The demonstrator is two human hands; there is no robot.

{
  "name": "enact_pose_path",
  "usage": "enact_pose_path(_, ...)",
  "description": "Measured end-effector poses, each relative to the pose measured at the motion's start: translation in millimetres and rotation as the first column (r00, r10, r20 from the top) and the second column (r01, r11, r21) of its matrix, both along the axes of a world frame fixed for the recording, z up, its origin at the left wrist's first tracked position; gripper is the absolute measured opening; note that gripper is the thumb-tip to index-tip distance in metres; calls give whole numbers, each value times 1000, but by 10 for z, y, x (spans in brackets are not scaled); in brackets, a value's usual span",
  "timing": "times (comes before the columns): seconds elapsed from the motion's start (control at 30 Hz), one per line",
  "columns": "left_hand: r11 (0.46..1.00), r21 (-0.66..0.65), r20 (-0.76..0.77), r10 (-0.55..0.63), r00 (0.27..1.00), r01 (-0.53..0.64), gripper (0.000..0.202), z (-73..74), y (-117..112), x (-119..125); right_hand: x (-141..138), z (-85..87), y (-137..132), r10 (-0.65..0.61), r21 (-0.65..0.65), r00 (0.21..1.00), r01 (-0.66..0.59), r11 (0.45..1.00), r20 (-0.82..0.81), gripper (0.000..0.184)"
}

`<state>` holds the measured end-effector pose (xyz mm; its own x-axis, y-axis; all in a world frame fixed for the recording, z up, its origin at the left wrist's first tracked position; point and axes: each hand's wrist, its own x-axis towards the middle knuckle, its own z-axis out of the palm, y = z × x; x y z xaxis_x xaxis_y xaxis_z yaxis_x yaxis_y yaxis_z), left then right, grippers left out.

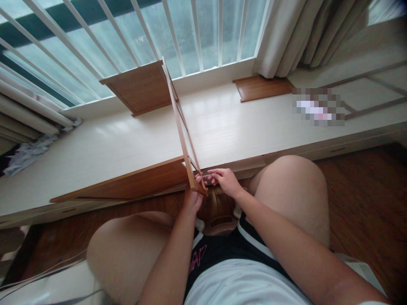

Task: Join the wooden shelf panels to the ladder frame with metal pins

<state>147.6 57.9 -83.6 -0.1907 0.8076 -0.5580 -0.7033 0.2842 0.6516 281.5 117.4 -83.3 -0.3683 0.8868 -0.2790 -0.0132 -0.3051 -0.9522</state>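
Note:
A slim wooden frame (185, 146) with crossbars stands on edge, running from the window side toward me. Two brown wooden panels, one far (143, 87) and one near (133, 180), extend left from it. At the frame's near end my left hand (194, 200) is wrapped round the wood, its fingers partly hidden behind it. Just right of that end, my right hand (227, 182) pinches a thin metal rod-like tool (207, 175) that points at the frame. The tool is too small to name its exact kind.
The pieces rest on a long white window ledge (216, 131). Farther right lie a loose wooden panel (263, 87), a blurred-out item (318, 108) and another wooden frame (378, 76). A barred window (203, 34) and curtains (286, 38) border the back. My knees flank the near edge.

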Motion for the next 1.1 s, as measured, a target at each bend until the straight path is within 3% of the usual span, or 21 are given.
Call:
enact_pose_path(0.47, 1000, 4, 7, 9, 1000, -9, 33, -23, 8, -13, 41, -68, -20, 56, 14, 998, -56, 998, -29, 25)
enact_pose_path(0.7, 1000, 1, 4, -3, 1000, 3, 33, -37, 3, -25, 90, -58, -20, 53, 257, 977, -106, 961, 206, 28)
enact_pose_path(1.1, 1000, -1, 3, -9, 1000, 9, 33, -15, 5, -15, 39, -4, 12, 107, 291, 929, -218, 932, 355, 22)
